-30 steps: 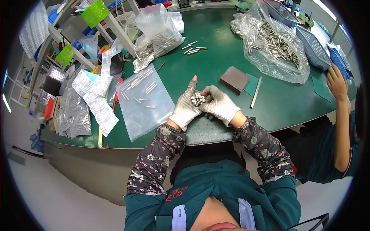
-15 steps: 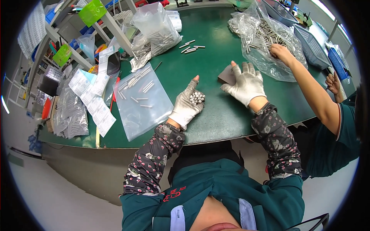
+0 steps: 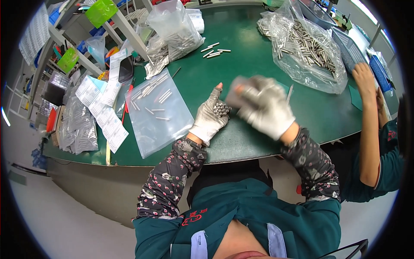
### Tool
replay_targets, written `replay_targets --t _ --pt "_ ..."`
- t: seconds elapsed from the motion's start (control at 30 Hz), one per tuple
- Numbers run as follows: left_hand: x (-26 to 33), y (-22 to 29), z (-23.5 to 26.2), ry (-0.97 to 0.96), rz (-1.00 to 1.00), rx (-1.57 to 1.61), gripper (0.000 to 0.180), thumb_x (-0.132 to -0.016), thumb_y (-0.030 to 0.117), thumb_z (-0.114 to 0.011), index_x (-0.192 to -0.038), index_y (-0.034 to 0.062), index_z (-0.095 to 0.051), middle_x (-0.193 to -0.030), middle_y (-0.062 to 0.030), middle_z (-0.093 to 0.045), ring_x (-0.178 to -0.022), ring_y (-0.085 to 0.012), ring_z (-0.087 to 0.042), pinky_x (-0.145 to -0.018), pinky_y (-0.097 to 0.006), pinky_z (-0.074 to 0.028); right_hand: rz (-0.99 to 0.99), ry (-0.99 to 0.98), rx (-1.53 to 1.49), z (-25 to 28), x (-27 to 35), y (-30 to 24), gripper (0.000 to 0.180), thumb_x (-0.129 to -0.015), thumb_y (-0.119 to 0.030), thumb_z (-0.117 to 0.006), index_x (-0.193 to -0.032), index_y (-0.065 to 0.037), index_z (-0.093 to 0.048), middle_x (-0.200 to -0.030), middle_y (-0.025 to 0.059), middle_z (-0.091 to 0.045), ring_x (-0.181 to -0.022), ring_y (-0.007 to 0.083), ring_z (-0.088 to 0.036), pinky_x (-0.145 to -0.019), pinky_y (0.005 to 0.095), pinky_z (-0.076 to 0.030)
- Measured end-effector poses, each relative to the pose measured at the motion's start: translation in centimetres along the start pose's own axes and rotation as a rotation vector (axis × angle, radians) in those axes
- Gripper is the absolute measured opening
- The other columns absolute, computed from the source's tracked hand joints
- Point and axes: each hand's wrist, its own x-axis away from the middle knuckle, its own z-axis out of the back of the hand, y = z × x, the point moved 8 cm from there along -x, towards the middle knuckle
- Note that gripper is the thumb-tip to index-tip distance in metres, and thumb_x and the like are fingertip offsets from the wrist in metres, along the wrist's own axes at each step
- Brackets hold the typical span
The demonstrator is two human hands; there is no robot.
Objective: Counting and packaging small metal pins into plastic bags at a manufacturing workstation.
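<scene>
While metal pins [image 3: 222, 109] are clasped in the left grip [image 3: 206, 119], a brown block [image 3: 233, 99] is held just rightward by the right grip [image 3: 268, 107].

"What lies on the green table [image 3: 241, 60]?"
"At the left, printed papers [image 3: 101, 108] and a flat clear plastic bag [image 3: 157, 127]."
"And farther back?"
"Some loose metal pins [image 3: 213, 55], near a bulging plastic bag [image 3: 174, 32]."
"The right?"
"A crumpled clear bag [image 3: 297, 77] with heaped pins [image 3: 312, 47] inside."
</scene>
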Motion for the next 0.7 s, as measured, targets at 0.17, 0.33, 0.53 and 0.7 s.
replay_targets --t 0.17,0.33,0.53,0.7 --pt "0.0 -0.1 0.0 -0.021 0.019 0.043 0.087 -0.066 -0.008 -0.06 -0.142 0.0155 -0.024 -0.073 0.0007 -0.056 -0.068 -0.0079 -0.055 -0.07 -0.02 -0.047 -0.241 -0.071 0.349 -0.5 -0.4 3.5 0.033 -0.07 -0.029 -0.064 -0.101 -0.017 -0.065 -0.1 0.0189 -0.056 -0.089 0.033 -0.055 -0.079 0.0421 -0.043" --pt "0.0 0.9 0.2 0.018 -0.029 0.291 0.089 -0.065 -0.008 -0.06 -0.142 0.0136 -0.023 -0.076 0.0 -0.056 -0.069 -0.0077 -0.055 -0.07 -0.019 -0.047 0.109 -0.16 -0.051 -2.6 0.5 -1.6 0.032 -0.071 -0.026 -0.064 -0.101 -0.015 -0.066 -0.103 0.0174 -0.055 -0.094 0.0326 -0.053 -0.082 0.0425 -0.042" --pt "-0.1 -0.1 0.1 -0.036 0.003 0.135 0.091 -0.065 -0.009 -0.059 -0.143 0.0149 -0.02 -0.075 0.0017 -0.053 -0.069 -0.0076 -0.053 -0.069 -0.019 -0.047 0.16 -0.047 0.035 -1.5 0.2 -2.1 0.029 -0.074 -0.029 -0.061 -0.098 -0.015 -0.066 -0.097 0.0161 -0.056 -0.095 0.0325 -0.053 -0.078 0.0432 -0.042" --pt "-0.2 -0.3 0.2 -0.039 -0.004 0.065 0.093 -0.064 -0.008 -0.062 -0.143 0.017 -0.02 -0.082 -0.001 -0.057 -0.073 -0.0071 -0.054 -0.073 -0.021 -0.047 -0.388 -0.225 0.345 -2.3 0.4 6.3 0.035 -0.073 -0.034 -0.06 -0.104 -0.018 -0.065 -0.106 0.0152 -0.054 -0.103 0.0306 -0.05 -0.086 0.0436 -0.039"
